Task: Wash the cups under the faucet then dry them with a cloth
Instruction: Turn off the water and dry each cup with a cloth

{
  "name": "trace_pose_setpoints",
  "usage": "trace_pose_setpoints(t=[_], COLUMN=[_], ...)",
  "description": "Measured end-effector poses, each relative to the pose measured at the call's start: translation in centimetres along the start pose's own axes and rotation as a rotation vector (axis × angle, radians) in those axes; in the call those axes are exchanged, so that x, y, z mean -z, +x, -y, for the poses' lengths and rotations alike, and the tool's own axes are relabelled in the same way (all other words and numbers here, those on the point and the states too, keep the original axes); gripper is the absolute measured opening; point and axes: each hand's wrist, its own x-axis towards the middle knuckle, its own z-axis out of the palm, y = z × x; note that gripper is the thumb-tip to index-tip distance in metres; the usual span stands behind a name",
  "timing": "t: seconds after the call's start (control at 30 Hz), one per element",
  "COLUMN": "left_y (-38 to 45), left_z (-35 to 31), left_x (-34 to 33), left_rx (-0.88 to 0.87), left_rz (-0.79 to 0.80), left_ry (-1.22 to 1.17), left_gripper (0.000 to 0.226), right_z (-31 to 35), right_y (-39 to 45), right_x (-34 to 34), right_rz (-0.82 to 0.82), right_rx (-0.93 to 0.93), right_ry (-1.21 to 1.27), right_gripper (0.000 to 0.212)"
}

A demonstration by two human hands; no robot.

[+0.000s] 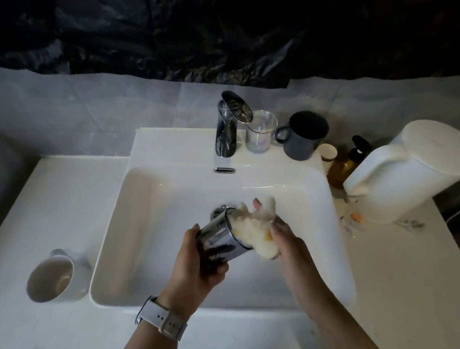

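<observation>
Over the white sink (139,220), my left hand (198,264) grips a shiny steel cup (222,240), tilted with its mouth toward the right. My right hand (287,241) holds a fluffy white cloth (256,228) pushed into the cup's mouth. No water runs from the chrome faucet (228,124) at the back of the sink. A white mug (53,278) lies on its side on the counter left of the sink. On the sink's back ledge stand a clear glass cup (259,135) and a dark grey mug (302,135).
A white kettle (409,170) stands at the back right, with a brown pump bottle (346,161) and a small jar (328,152) beside it. Small scraps (355,218) lie on the counter near the kettle. A black sheet covers the wall behind.
</observation>
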Motion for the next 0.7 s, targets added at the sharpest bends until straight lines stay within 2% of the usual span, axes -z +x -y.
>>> trace_pose_setpoints(t=[0.07,0.17,0.2,0.27,0.33,0.37,0.43,0.53,0.6,0.7], left_y=[0.3,0.2,0.0,-0.4,-0.8,-1.0,-1.5,-2.3,-2.6,-2.6], left_z=[-0.2,-0.2,-0.2,-0.1,0.2,0.4,0.5,0.5,0.4,-0.1], left_x=[0.0,-0.4,-0.6,-1.0,-1.1,-1.1,-1.1,-1.3,-1.4,-1.3], left_rx=[0.003,0.001,-0.012,-0.059,-0.112,-0.136,-0.188,-0.249,-0.238,-0.078], left_rz=[0.025,0.057,0.057,0.046,0.04,0.045,0.063,0.057,0.059,0.082], left_ry=[0.002,0.054,0.077,0.138,0.207,0.244,0.322,0.451,0.478,0.503], left_gripper=[0.041,0.041,0.041,0.041,0.041,0.041,0.041,0.04,0.045,0.05], right_z=[-0.2,-0.8,-0.8,-0.4,0.1,0.0,-0.2,-0.5,-0.3,0.5], right_y=[-0.4,0.8,1.2,1.7,1.8,1.8,1.7,1.3,1.2,0.9], right_x=[1.2,1.3,1.2,0.8,0.4,0.4,0.7,1.1,1.0,1.3], right_rz=[0.063,-0.006,-0.044,-0.08,-0.078,-0.049,0.093,0.267,0.203,0.116], right_rx=[0.101,0.124,0.116,0.08,-0.04,-0.098,-0.22,-0.377,-0.29,0.091], right_ry=[-0.123,-0.086,-0.079,-0.103,-0.133,-0.137,-0.095,-0.079,-0.211,-0.577], right_gripper=[0.033,0.019,0.022,0.042,0.06,0.063,0.053,0.019,0.01,0.021])
